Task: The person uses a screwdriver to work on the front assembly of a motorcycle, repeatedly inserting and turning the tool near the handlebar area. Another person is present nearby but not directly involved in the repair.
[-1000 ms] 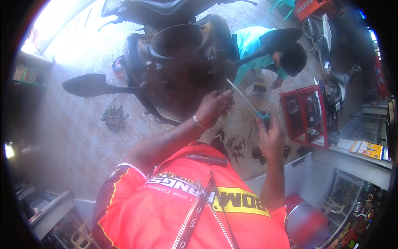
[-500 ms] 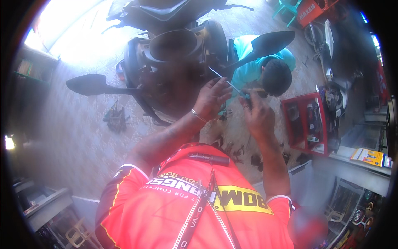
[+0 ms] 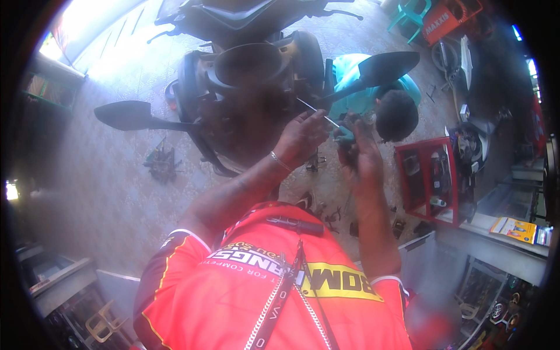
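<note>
A screwdriver with a teal handle and a thin bright shaft slants up and to the left. Its tip meets the right side of the dark scooter's front body, where the exact contact point is too dim to make out. The fingers of my left hand pinch the shaft about midway, close to the scooter's panel. Around the handle, my right hand is closed, with part of the handle showing between thumb and fingers. Two mirrors on stalks stick out from the scooter, the left mirror and the right mirror.
A person in a teal shirt crouches just beyond my right hand, beneath the right mirror. A red cabinet stands at the right, beside a counter. Dark parts lie on the floor at left; more lie near my feet.
My right hand has turned and now wraps more of the handle, which shows more clearly. The left hand still pinches the shaft. The whole view has shifted slightly.
</note>
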A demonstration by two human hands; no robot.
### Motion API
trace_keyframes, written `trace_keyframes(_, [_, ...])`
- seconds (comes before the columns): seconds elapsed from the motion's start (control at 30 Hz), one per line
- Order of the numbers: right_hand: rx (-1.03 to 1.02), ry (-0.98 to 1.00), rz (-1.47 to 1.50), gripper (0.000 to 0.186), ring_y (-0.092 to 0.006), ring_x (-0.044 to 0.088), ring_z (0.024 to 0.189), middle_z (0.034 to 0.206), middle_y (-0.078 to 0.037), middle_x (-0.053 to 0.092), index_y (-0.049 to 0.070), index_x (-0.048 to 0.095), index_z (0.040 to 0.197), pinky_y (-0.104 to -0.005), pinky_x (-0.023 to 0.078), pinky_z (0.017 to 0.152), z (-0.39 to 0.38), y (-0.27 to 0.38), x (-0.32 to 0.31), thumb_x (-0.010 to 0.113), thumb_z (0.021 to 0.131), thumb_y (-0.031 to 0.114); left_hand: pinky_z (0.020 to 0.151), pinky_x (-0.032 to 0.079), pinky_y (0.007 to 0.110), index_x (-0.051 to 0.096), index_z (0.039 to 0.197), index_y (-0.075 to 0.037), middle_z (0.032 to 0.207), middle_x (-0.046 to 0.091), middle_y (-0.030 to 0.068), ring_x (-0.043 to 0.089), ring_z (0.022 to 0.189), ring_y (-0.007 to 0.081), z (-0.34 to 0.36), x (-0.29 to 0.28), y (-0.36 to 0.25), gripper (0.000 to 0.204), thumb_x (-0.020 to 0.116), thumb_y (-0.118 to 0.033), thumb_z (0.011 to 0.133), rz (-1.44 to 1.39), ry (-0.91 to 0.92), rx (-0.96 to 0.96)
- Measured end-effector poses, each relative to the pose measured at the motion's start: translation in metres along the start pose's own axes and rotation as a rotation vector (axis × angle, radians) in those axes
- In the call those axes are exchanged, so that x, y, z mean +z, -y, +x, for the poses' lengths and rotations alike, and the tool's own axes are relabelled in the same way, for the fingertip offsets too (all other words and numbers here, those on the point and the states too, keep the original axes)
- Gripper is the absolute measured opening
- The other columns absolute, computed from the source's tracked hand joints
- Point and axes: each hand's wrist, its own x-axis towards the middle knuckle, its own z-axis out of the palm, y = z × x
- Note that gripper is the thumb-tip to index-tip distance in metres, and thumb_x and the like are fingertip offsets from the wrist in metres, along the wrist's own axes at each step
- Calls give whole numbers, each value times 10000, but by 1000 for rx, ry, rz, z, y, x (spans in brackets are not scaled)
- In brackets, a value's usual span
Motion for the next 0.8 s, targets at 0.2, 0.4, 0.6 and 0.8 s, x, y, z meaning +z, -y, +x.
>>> trace_keyframes(0.2, [-1009, -152, -1411, 495, -163, 680, 969, 982, -52, 663, 49, 513, 1382, -289, 580, 754, -18, 3, -18, 704, 995, 291, 915, 488, 346, 615, 1138, -110, 1037, 677, 34, 641, 975, 184, 0, -3, 4, 240, 721, -248, 973, 39, -1, -54])
trace_keyframes(0.4, [9, -200, -153, 688, -157, 677, 840, 959, -81, 675, 75, 392, 1490, -261, 556, 636, -9, 11, -34, 743, 961, 342, 921, 503, 355, 607, 1156, -84, 1042, 660, 42, 636, 980, 184, 3, 4, 9, 263, 711, -250, 980, 60, -25, -45])
trace_keyframes(0.6, [-347, -159, -822, 580, -141, 664, 747, 997, -48, 668, 55, 468, 1433, -248, 540, 597, -21, 8, -45, 708, 987, 335, 887, 530, 333, 600, 1158, -61, 1043, 646, 47, 635, 950, 178, 2, 6, 16, 267, 691, -254, 997, 85, -9, -73])
trace_keyframes(0.8, [96, -30, -172, 522, -120, 639, 699, 960, -32, 663, 53, 505, 1414, -253, 530, 585, -10, 14, -43, 647, 1023, 369, 878, 533, 328, 607, 1138, -61, 1006, 638, 38, 625, 928, 166, 2, 7, 9, 243, 694, -238, 996, 79, -54, -49])
